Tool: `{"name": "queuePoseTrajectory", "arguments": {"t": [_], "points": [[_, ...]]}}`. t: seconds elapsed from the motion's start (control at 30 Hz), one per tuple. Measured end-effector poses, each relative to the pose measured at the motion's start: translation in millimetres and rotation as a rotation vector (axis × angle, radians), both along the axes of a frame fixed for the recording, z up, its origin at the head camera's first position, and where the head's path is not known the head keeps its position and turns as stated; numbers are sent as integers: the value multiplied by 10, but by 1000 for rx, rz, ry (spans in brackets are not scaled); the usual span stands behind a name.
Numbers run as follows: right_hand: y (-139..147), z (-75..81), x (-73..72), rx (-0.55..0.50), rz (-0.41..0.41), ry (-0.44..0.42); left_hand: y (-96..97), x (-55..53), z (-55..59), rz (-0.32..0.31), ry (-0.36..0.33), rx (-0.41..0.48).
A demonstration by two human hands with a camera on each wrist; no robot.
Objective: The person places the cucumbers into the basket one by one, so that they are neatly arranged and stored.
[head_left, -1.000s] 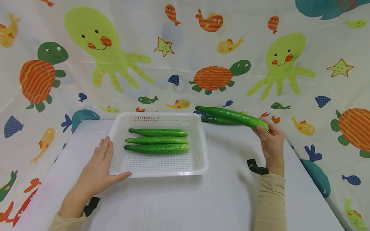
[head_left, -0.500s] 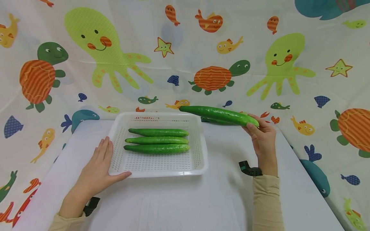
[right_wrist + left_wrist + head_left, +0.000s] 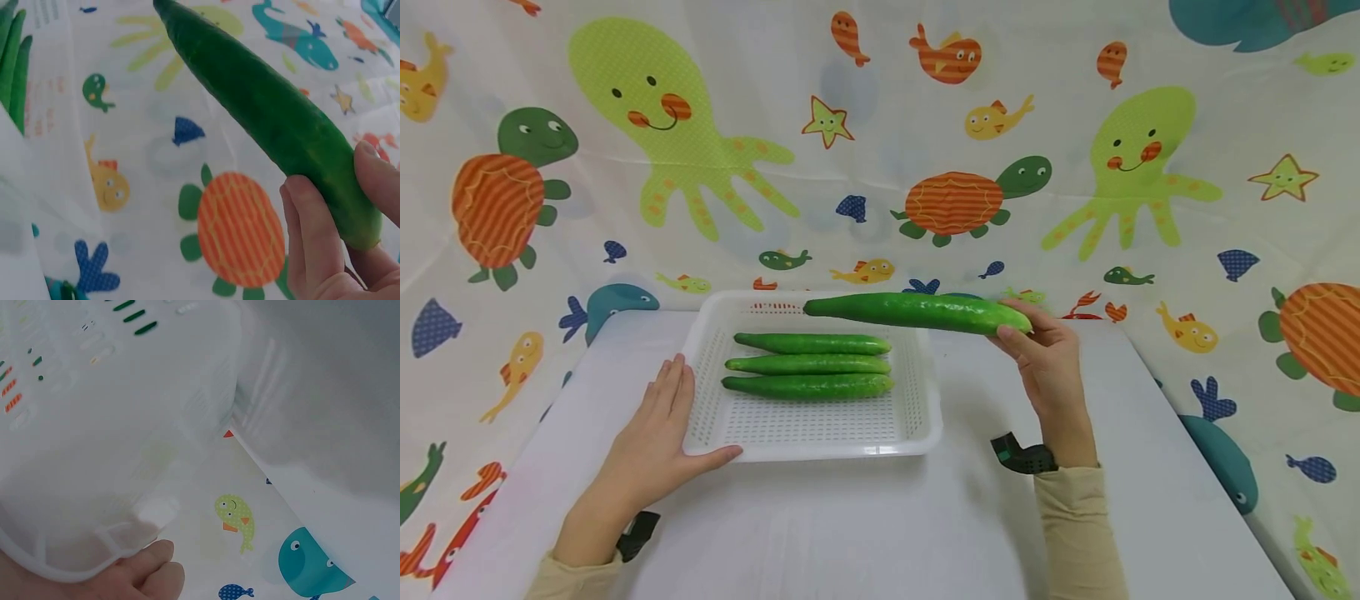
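My right hand [image 3: 1051,371] grips a long green cucumber [image 3: 910,311] by its paler right end, thumb on the near side. The cucumber is held up roughly level, its dark tip over the back of a white perforated basket [image 3: 842,446]. In the right wrist view the thumb and fingers close round the blunt end of the cucumber [image 3: 262,112]. Three more cucumbers [image 3: 808,387] lie side by side inside the basket. My left hand [image 3: 651,437] rests against the basket's left side with straight fingers, the thumb stretched along its front edge.
The basket stands on a white table [image 3: 850,533]. Behind and around the table hangs a white curtain [image 3: 880,150] printed with sea animals. A dark camera mount [image 3: 1022,454] sits on the right wrist and another [image 3: 638,535] on the left.
My right hand has carried the cucumber leftward, from beyond the basket's right edge to over its back part. A dark green shape seen behind it earlier no longer shows. The left hand stays put.
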State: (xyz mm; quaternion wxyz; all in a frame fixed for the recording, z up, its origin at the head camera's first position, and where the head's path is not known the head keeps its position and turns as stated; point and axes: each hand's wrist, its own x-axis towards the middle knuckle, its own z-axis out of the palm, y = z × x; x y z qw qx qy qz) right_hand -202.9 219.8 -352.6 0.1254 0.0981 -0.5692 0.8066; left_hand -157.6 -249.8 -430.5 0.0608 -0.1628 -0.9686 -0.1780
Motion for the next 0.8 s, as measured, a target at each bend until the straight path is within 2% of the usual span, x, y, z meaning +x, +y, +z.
{"name": "queuePoseTrajectory", "arguments": {"t": [0.43,0.8], "points": [[-487,42,129,128,52,-122,-6,-1,-7,9,-5,-1],[-867,-112,166,252,112,-249,4,10,29,14,-26,3]]}}
